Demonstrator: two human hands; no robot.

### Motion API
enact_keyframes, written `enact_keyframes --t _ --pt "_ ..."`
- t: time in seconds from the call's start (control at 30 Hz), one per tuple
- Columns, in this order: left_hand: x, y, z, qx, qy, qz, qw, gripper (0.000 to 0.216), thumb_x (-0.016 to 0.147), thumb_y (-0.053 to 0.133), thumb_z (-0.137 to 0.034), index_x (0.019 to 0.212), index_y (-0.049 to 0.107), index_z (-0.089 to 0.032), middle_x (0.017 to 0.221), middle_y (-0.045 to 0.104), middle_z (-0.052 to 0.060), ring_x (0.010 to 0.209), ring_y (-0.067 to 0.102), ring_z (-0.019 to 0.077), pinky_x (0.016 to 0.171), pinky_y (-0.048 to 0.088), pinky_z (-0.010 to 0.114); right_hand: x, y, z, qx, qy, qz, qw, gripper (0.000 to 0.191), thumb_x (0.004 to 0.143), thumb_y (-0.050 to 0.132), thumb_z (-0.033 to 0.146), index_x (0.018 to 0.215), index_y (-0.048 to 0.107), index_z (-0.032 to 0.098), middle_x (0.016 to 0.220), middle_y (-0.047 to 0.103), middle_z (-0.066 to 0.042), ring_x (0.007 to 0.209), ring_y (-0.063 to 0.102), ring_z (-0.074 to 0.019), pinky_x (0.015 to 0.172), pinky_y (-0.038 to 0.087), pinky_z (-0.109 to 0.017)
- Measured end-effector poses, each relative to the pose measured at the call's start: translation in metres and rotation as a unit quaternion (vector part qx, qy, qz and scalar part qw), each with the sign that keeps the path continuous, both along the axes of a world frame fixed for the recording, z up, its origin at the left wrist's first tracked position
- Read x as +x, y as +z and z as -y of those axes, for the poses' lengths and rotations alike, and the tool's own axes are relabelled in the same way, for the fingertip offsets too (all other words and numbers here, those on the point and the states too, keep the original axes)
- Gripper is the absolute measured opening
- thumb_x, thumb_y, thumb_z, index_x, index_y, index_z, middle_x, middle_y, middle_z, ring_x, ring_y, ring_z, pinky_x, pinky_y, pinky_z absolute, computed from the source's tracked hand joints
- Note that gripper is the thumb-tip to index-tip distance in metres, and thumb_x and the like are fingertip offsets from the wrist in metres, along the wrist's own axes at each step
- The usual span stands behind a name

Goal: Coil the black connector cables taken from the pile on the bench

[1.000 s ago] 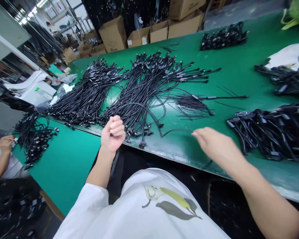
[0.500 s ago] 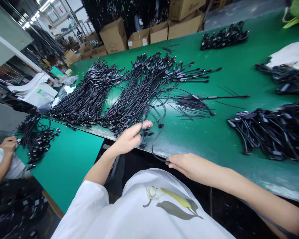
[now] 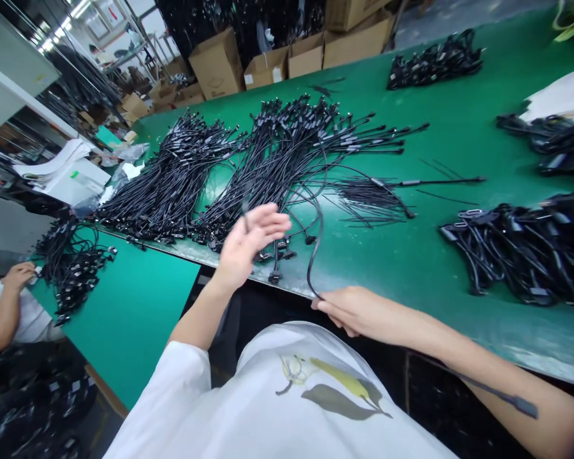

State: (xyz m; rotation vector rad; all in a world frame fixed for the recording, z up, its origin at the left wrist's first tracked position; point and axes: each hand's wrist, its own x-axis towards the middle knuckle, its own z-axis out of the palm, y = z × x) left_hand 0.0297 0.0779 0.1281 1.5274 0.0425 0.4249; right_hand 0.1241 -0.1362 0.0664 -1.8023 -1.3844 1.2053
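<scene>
My right hand [image 3: 349, 309] is closed in a pinch on a thin black cable [image 3: 312, 268] at the table's front edge. From the pinch the cable curves upward over the green top; a black length ending in a flat connector [image 3: 525, 405] shows along my right forearm. My left hand [image 3: 253, 245] is raised with its fingers stretched out, in front of the near cable bundle [image 3: 272, 166]. A blurred dark strip [image 3: 247, 201] meets it near the index finger; whether it is gripped cannot be made out. Cable plugs [image 3: 275, 275] lie at the edge below this hand.
Another fanned cable bundle [image 3: 172, 166] lies to the left. Short black strips [image 3: 368, 201] are scattered mid-table. Coiled cables [image 3: 521, 255] are stacked at right, more coils [image 3: 433, 60] at the back. Cardboard boxes [image 3: 217, 67] stand behind; a co-worker's hand [image 3: 19, 275] is far left.
My left hand has moved slightly up, turning its fingers upward. My right hand keeps its pinch with a small shift left. The connector beside my right forearm has come into view.
</scene>
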Motion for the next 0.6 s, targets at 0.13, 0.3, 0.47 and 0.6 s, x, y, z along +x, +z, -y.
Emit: enact_keyframes --t 0.13,0.3,0.47,0.6 --pt "-0.001 -0.016 0.021 0.228 -0.252 -0.089 0.936 0.037 0.098 0.045 -0.033 0.130 0.059 -0.021 0.132 0.063 0.010 0.128 0.055 0.0214 0.113 0.037 0.038 -0.001 0.029 0.013 0.019 0.097 -0.080 0.992 0.056 0.100 0.028 0.055 0.086 0.063 0.012 0.061 0.055 -0.002 0.047 0.051 -0.0092 0.051 0.041 -0.022" --pt "-0.003 -0.029 0.025 0.059 -0.225 -0.062 0.971 0.047 0.100 0.039 -0.037 0.144 0.044 -0.023 0.137 0.059 0.014 0.122 0.060 0.0232 0.095 0.051 0.036 0.012 0.036 0.033 -0.020 0.040 -0.472 0.880 0.053 0.091 0.049 0.063 0.087 0.062 0.011 0.046 0.044 0.006 0.031 0.044 -0.0086 0.034 0.039 -0.019" --pt "0.011 -0.021 0.027 0.184 -0.156 0.004 0.970 0.039 0.096 0.042 -0.027 0.133 0.054 -0.023 0.142 0.056 0.008 0.137 0.046 0.0228 0.116 0.032 0.042 -0.008 0.014 0.017 -0.021 0.009 -0.525 0.851 0.056 0.086 0.055 0.065 0.086 0.064 0.010 0.044 0.037 0.009 0.028 0.035 -0.0075 0.028 0.038 -0.020" --pt "0.011 -0.019 0.026 0.333 -0.253 -0.110 0.902 0.031 0.091 0.040 -0.019 0.111 0.064 -0.019 0.100 0.071 0.006 0.098 0.064 0.0192 0.097 0.045 0.035 0.000 0.025 0.019 0.017 -0.022 -0.437 0.899 0.056 0.088 0.050 0.066 0.085 0.062 0.012 0.044 0.033 0.009 0.029 0.028 -0.0047 0.027 0.026 -0.017"
